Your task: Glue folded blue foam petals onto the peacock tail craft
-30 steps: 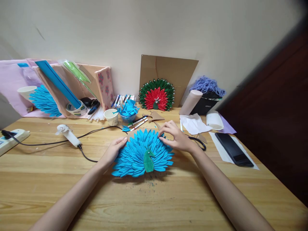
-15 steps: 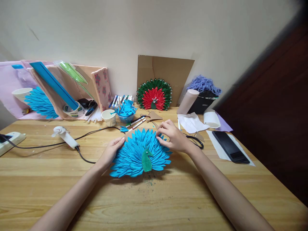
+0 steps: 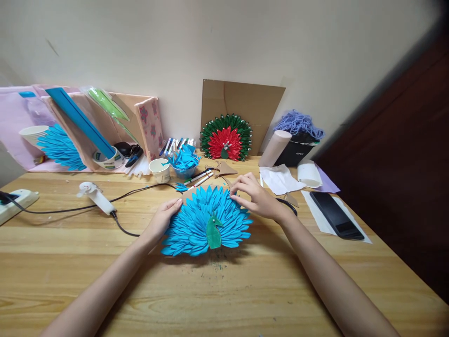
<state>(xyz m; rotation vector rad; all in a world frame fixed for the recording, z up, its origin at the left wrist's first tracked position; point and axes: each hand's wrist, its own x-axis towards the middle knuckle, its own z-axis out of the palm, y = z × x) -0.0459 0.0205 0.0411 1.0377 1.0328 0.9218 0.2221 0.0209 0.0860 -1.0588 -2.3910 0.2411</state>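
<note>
In the middle of the table, a blue paper peacock (image 3: 191,229) with layered feathers is tilted up toward me. A green head-and-neck piece (image 3: 213,231) with a small bead eye sits on its lower front. My left hand (image 3: 166,215) grips the upper left edge, thumb in front and the other fingers hidden behind. At the upper right edge, the bent fingers of my right hand (image 3: 250,196) close in a pinch on a blue feather. Brown cardboard (image 3: 189,193) shows behind the top edge. Cut blue feathers (image 3: 181,187) lie just behind it.
A white glue gun (image 3: 96,199) with its black cord lies left. Behind stand a paper cup (image 3: 159,171), a bowl of blue pieces (image 3: 184,171), markers (image 3: 199,178) and a red-green peacock (image 3: 226,140). A phone (image 3: 335,215) rests on paper at right.
My right hand has shifted slightly up and right along the peacock's upper edge. My left hand keeps its hold. The whole view has moved a little.
</note>
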